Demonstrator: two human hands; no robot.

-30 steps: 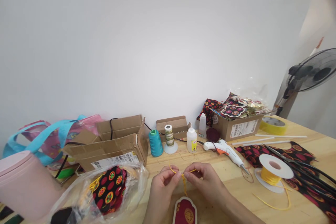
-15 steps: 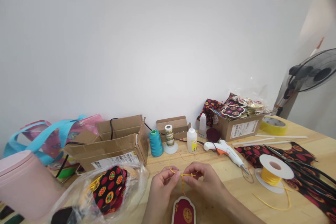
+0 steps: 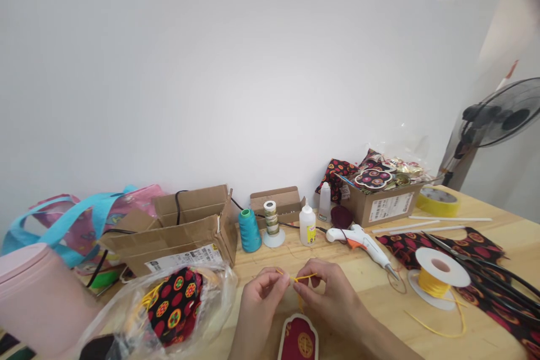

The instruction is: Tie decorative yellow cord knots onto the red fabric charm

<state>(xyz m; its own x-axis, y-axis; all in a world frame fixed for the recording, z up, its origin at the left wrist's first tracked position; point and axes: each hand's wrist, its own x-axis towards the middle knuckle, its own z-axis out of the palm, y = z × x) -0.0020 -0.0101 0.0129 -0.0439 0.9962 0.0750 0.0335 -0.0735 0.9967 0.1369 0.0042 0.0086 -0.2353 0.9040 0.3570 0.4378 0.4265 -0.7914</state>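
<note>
My left hand [image 3: 259, 304] and my right hand [image 3: 333, 295] meet low in the middle of the view, over the wooden table [image 3: 379, 298]. Both pinch a thin yellow cord [image 3: 301, 278] between thumb and fingers. The cord runs down to a dark red ornament [image 3: 299, 340] with a gold round emblem, which lies between my wrists at the bottom edge. The cord's loose ends stick out sideways above my fingertips.
A yellow cord spool [image 3: 441, 277], a white glue gun [image 3: 363, 242], a glue bottle [image 3: 307, 225], a teal thread cone [image 3: 250, 230] and patterned fabric [image 3: 468, 247] lie around. Cardboard boxes [image 3: 177, 230] stand behind, a plastic bag [image 3: 169, 309] with fabric at left, a fan [image 3: 502, 118] at right.
My hands have shifted slightly and the cord ends now lie flatter between my fingertips. The ornament sits a little lower in view.
</note>
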